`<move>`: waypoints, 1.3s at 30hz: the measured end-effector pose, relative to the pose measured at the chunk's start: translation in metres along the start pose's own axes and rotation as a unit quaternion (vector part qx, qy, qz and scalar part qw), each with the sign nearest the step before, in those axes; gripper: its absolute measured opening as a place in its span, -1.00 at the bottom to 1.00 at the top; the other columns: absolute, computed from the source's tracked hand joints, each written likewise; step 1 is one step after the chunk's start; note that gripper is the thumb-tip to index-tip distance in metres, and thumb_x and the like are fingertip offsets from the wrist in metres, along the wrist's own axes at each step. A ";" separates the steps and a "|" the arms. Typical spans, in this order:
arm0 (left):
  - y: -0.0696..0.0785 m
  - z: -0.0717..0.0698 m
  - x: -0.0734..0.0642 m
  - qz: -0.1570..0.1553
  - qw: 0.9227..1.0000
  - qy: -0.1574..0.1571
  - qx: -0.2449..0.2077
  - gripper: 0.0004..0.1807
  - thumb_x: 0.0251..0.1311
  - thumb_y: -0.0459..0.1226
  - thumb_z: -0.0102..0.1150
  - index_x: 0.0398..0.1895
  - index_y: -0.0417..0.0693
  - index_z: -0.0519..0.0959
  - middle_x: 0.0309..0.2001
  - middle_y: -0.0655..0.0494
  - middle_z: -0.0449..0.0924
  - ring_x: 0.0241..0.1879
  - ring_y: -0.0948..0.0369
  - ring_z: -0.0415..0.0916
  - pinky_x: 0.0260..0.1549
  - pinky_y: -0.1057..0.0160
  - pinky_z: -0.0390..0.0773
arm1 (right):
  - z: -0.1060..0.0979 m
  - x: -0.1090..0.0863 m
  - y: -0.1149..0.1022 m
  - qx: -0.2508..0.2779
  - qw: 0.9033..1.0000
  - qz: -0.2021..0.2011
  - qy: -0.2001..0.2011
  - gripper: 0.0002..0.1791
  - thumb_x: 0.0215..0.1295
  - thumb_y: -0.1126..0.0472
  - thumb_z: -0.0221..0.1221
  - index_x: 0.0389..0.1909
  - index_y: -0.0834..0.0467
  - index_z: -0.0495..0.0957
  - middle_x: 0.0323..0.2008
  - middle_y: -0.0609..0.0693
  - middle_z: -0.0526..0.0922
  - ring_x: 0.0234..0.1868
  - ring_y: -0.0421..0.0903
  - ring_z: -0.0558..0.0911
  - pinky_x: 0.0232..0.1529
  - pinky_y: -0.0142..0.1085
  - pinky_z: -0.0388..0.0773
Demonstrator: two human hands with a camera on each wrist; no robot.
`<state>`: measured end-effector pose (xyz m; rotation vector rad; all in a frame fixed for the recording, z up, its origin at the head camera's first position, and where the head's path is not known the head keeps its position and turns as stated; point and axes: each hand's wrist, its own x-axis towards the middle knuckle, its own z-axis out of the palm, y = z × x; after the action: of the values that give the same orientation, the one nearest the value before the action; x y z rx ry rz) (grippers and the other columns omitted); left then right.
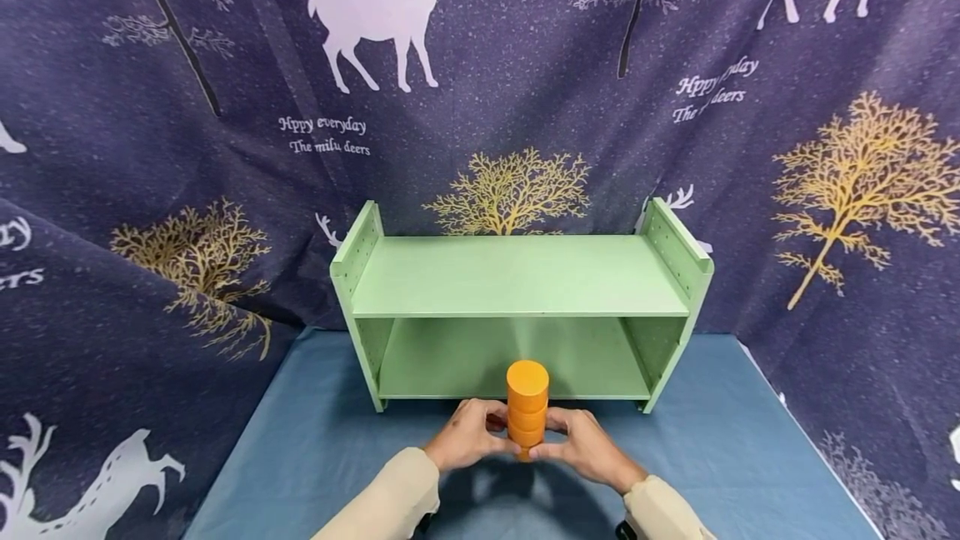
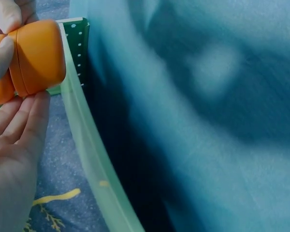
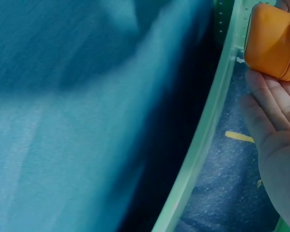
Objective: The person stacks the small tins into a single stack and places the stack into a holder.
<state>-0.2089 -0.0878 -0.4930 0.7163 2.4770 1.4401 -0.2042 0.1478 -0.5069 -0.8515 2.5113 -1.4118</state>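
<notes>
Both hands hold an upright orange stack of round, flat-topped pieces [image 1: 527, 394], its sections parted by seams. My left hand [image 1: 472, 433] grips its left side, thumb at the near face and fingers farther back. From the right, my right hand [image 1: 588, 444] holds it the same way. In the left wrist view, the left hand's fingers [image 2: 31, 118] touch the smooth orange side. The right wrist view shows the right hand [image 3: 280, 140] against the orange stack [image 3: 268, 43], partly cut off by the frame. Whether the stack's base touches the cloth I cannot tell.
Just behind the hands stands a light green two-tier shelf [image 1: 517, 277] with raised side panels. Its lower board [image 1: 450, 365] lies close to the stack. Blue cloth [image 1: 300, 457] covers the table, and a dark patterned curtain [image 1: 480, 123] hangs behind and at both sides.
</notes>
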 end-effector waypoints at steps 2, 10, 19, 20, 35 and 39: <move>0.002 -0.003 0.000 -0.005 1.000 -0.004 -0.003 -0.62 0.02 -0.25 0.55 -0.05 -0.05 0.70 -0.14 0.25 0.71 -0.20 0.35 0.63 -0.12 0.31 0.66 | -0.001 0.001 -0.003 -0.009 1.000 -0.008 0.001 -0.52 0.17 -0.06 0.40 0.08 0.06 0.65 0.00 -0.08 0.72 0.05 -0.09 0.68 0.08 0.02 0.60; 0.009 -0.015 -0.002 -0.007 1.000 -0.011 -0.007 -0.62 0.01 -0.27 0.56 -0.06 -0.06 0.70 -0.14 0.21 0.71 -0.21 0.34 0.63 -0.16 0.39 0.63 | -0.002 0.006 -0.016 -0.024 1.000 -0.016 0.008 -0.52 0.17 -0.04 0.42 0.06 0.11 0.67 -0.02 -0.06 0.73 0.02 -0.13 0.68 0.07 -0.02 0.62; 0.019 -0.025 -0.002 -0.005 1.000 -0.021 -0.001 -0.63 0.03 -0.27 0.54 -0.06 -0.06 0.69 -0.14 0.22 0.71 -0.20 0.35 0.64 -0.13 0.37 0.64 | -0.007 0.010 -0.028 -0.015 1.000 -0.010 0.005 -0.50 0.15 -0.04 0.43 0.06 0.12 0.67 -0.02 -0.05 0.73 0.02 -0.13 0.68 0.08 -0.07 0.62; 0.020 -0.027 -0.002 -0.003 1.000 -0.022 -0.001 -0.63 0.04 -0.27 0.54 -0.06 -0.06 0.69 -0.14 0.22 0.70 -0.20 0.34 0.64 -0.13 0.36 0.64 | -0.008 0.010 -0.029 -0.015 1.000 -0.010 0.005 -0.50 0.15 -0.04 0.43 0.06 0.12 0.67 -0.02 -0.05 0.73 0.02 -0.13 0.68 0.09 -0.07 0.61; 0.036 -0.040 0.000 0.018 1.000 -0.021 0.013 -0.62 0.04 -0.25 0.53 -0.03 -0.06 0.69 -0.14 0.23 0.71 -0.19 0.34 0.64 -0.05 0.12 0.67 | -0.018 0.015 -0.047 -0.009 1.000 -0.011 0.004 -0.50 0.17 -0.04 0.42 0.08 0.11 0.66 -0.02 -0.07 0.73 0.03 -0.13 0.67 0.10 -0.03 0.60; 0.041 -0.043 0.000 0.020 0.999 -0.019 0.021 -0.62 0.05 -0.25 0.53 -0.03 -0.06 0.69 -0.15 0.23 0.71 -0.19 0.30 0.66 -0.06 0.17 0.68 | -0.022 0.016 -0.052 -0.020 1.000 -0.012 0.006 -0.52 0.17 -0.04 0.42 0.07 0.08 0.66 -0.04 -0.11 0.74 0.02 -0.15 0.68 0.07 -0.16 0.61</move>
<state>-0.2131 -0.1042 -0.4360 0.7973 2.4851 1.3788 -0.2048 0.1345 -0.4495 -0.8858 2.5551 -1.3817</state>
